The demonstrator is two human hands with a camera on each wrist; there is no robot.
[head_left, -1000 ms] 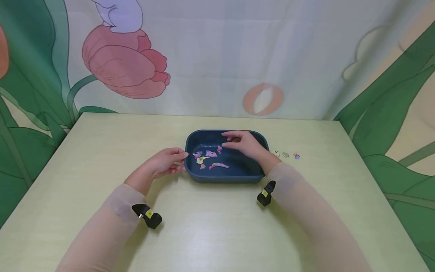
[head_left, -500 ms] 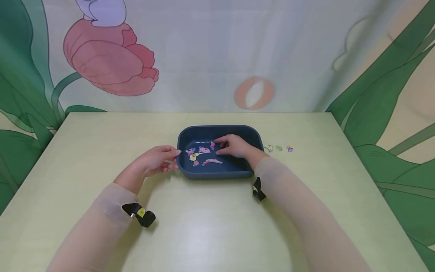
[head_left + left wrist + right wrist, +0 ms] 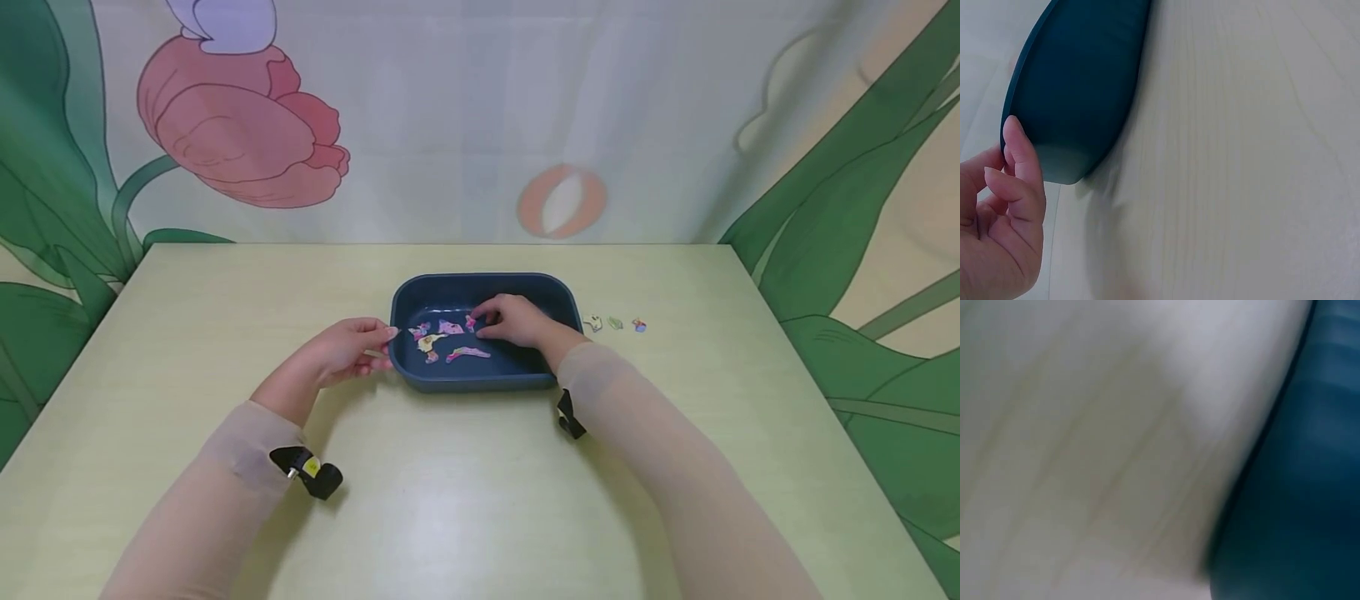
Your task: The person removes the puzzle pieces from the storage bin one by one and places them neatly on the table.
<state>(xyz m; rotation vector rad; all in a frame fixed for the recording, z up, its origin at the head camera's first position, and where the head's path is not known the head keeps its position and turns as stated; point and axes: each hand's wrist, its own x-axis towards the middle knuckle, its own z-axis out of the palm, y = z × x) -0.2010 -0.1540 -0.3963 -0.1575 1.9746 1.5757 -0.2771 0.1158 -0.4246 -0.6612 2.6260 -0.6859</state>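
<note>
A dark blue rectangular tray point(image 3: 517, 383) stands on the table. My left hand point(image 3: 348, 350) pinches its left rim between thumb and fingers; in the left wrist view the fingertips point(image 3: 1015, 128) lie on the tray's wall. My right hand point(image 3: 517, 321) reaches down into the tray, thumb and index finger apart. Its index fingertip is right at a small pink cutout point(image 3: 470, 323). Left of it lie a pink-purple cutout point(image 3: 451, 327), a purple-blue one point(image 3: 419, 332), a cream one point(image 3: 429, 342) and a long pink strip point(image 3: 468, 353). The right wrist view shows only the tray's outer side and table.
Right of the tray, on the pale wooden table point(image 3: 450, 500), lie a whitish cutout point(image 3: 593, 322), a green one point(image 3: 615, 322) and a red-blue one point(image 3: 639, 325). Behind the table hangs a printed curtain point(image 3: 435, 125). Each wrist carries a small black camera.
My right hand has lowered into the tray, its fingertips coming down beside the small pink cutout. The left hand keeps its hold on the rim. The head view has shifted slightly.
</note>
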